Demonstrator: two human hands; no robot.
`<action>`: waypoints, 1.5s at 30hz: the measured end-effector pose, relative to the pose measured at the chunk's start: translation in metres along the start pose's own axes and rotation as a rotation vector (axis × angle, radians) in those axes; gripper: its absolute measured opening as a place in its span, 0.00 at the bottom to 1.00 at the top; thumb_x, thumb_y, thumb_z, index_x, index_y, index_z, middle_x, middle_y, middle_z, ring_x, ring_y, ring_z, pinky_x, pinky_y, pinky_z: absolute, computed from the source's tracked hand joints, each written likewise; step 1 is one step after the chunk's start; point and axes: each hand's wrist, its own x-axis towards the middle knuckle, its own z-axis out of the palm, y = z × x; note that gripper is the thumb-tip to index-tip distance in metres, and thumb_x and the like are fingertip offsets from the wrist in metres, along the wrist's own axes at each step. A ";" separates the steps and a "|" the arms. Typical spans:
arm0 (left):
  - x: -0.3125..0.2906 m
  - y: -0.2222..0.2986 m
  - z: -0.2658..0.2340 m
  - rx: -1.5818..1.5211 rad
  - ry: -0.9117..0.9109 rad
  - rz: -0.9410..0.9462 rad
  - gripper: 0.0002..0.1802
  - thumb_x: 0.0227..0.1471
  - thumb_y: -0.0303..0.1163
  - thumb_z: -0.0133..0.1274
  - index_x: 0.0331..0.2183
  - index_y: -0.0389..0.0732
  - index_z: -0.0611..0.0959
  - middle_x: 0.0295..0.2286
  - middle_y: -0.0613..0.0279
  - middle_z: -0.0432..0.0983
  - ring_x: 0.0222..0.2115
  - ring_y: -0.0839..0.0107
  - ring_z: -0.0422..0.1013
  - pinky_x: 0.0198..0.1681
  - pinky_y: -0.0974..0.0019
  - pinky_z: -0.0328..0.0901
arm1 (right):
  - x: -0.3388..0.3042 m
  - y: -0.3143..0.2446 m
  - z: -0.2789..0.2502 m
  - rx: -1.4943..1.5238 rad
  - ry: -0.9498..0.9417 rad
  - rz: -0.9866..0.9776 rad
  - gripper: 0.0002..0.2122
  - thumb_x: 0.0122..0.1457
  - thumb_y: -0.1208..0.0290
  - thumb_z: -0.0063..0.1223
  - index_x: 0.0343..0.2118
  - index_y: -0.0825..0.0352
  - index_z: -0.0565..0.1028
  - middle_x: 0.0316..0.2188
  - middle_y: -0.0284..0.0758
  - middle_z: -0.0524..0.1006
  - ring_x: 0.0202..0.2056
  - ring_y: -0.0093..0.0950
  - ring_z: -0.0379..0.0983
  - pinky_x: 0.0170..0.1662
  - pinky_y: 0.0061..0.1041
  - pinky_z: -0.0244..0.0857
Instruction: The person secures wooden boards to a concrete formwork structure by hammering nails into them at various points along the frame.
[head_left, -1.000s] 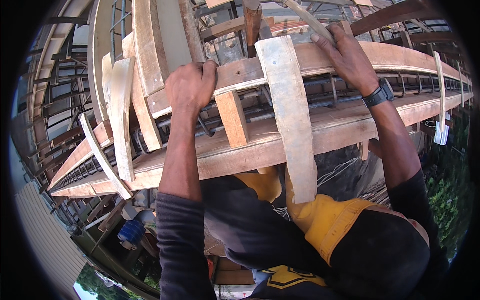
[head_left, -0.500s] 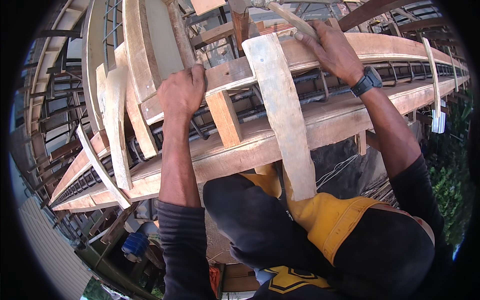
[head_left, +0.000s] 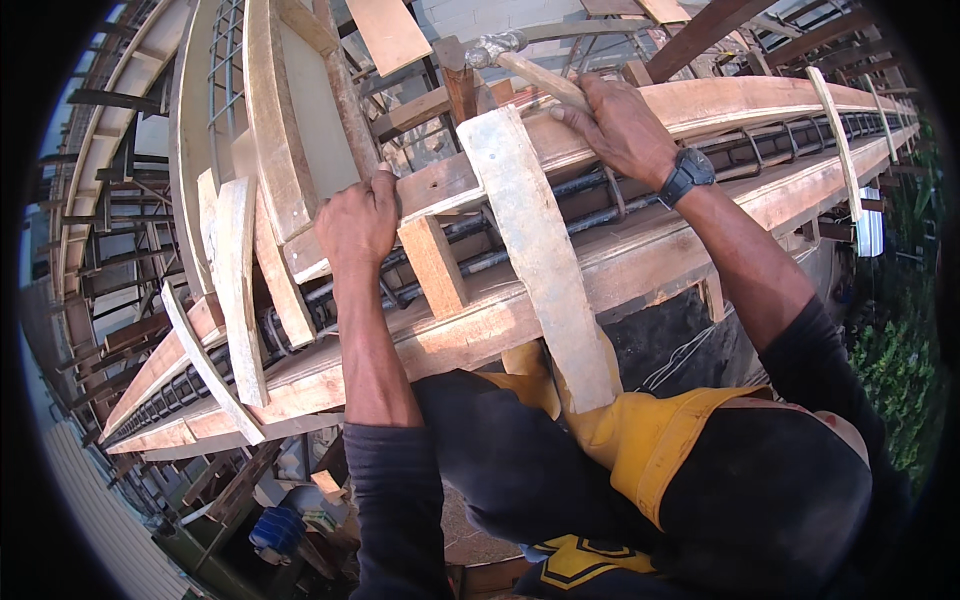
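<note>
Hammer (head_left: pixel 541 79) lower in view, between right thumb (head_left: pixel 577 121) and fingers (head_left: pixel 603 92).

Bright outdoor daylight through a fisheye lens.
The pale board (head_left: pixel 540 260) catches strong light, while the dark sleeves (head_left: pixel 395 500) show little detail and shade lies below the long beam (head_left: pixel 640 278). The middle looks fairly crisp; the greenery (head_left: pixel 900 390) at right is dim and soft, straight edges bend outward, and corners go black.

Timber beam formwork (head_left: pixel 650 265) carries a broad pale plank (head_left: pixel 540 255) and thinner slats (head_left: pixel 836 140) laid crosswise (steel rebar (head_left: pixel 613 195) runs inside its trough).
</note>
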 end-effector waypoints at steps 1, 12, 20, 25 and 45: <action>0.001 0.000 0.000 -0.001 -0.008 0.004 0.36 0.62 0.58 0.36 0.34 0.36 0.87 0.34 0.35 0.79 0.39 0.39 0.75 0.46 0.44 0.67 | -0.001 0.001 -0.001 -0.015 -0.029 0.016 0.23 0.65 0.51 0.50 0.38 0.74 0.73 0.27 0.53 0.77 0.34 0.50 0.75 0.45 0.44 0.65; -0.004 -0.002 -0.008 -0.173 -0.031 0.052 0.33 0.65 0.55 0.39 0.36 0.36 0.86 0.37 0.40 0.81 0.40 0.45 0.77 0.44 0.48 0.67 | 0.017 -0.012 -0.007 0.095 -0.231 0.141 0.21 0.65 0.55 0.51 0.39 0.74 0.73 0.23 0.51 0.78 0.29 0.50 0.77 0.35 0.46 0.69; -0.109 0.052 -0.017 -0.721 -0.198 -0.360 0.33 0.57 0.48 0.60 0.50 0.28 0.74 0.51 0.44 0.72 0.50 0.64 0.71 0.53 0.60 0.64 | 0.006 -0.011 0.001 0.007 -0.194 0.127 0.22 0.64 0.53 0.51 0.41 0.74 0.73 0.23 0.50 0.78 0.30 0.50 0.77 0.40 0.45 0.67; -0.108 0.034 0.008 -0.822 -0.245 -0.272 0.26 0.56 0.38 0.59 0.49 0.29 0.75 0.42 0.51 0.79 0.43 0.65 0.75 0.50 0.63 0.67 | 0.011 -0.018 -0.002 0.035 -0.188 0.125 0.25 0.65 0.51 0.51 0.41 0.77 0.73 0.23 0.51 0.77 0.31 0.50 0.76 0.38 0.44 0.68; -0.108 0.057 -0.008 -0.673 -0.217 -0.335 0.30 0.55 0.41 0.60 0.49 0.27 0.74 0.42 0.42 0.79 0.45 0.56 0.76 0.52 0.59 0.67 | 0.010 -0.018 -0.008 0.026 -0.276 0.195 0.22 0.65 0.53 0.49 0.43 0.74 0.74 0.25 0.47 0.80 0.33 0.47 0.78 0.43 0.44 0.67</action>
